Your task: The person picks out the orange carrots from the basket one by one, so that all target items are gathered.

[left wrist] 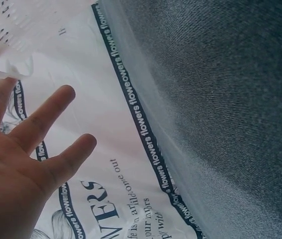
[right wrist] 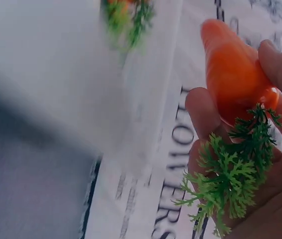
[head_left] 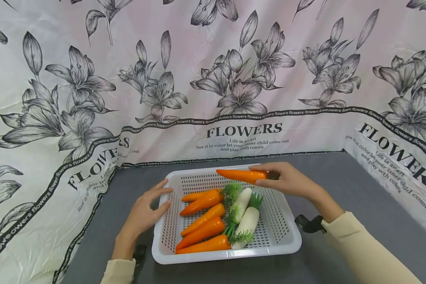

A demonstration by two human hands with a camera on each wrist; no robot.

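Note:
My right hand (head_left: 285,179) grips an orange carrot (head_left: 242,176) near its leafy end, over the back of the white basket (head_left: 291,241). In the right wrist view the thumb and fingers close round the carrot (right wrist: 233,74), and its green leaves (right wrist: 230,179) hang across the palm. My left hand (head_left: 147,209) is at the basket's left rim with fingers spread; the left wrist view shows them fairly straight, close to the basket's edge (left wrist: 11,69). Inside the basket, several carrots (head_left: 204,230) lie on the left, beside two white radishes (head_left: 248,223) with green tops.
The basket stands on a dark grey table (head_left: 355,185). A white curtain (head_left: 184,142) with printed flowers and lettering rises behind the table and along both sides.

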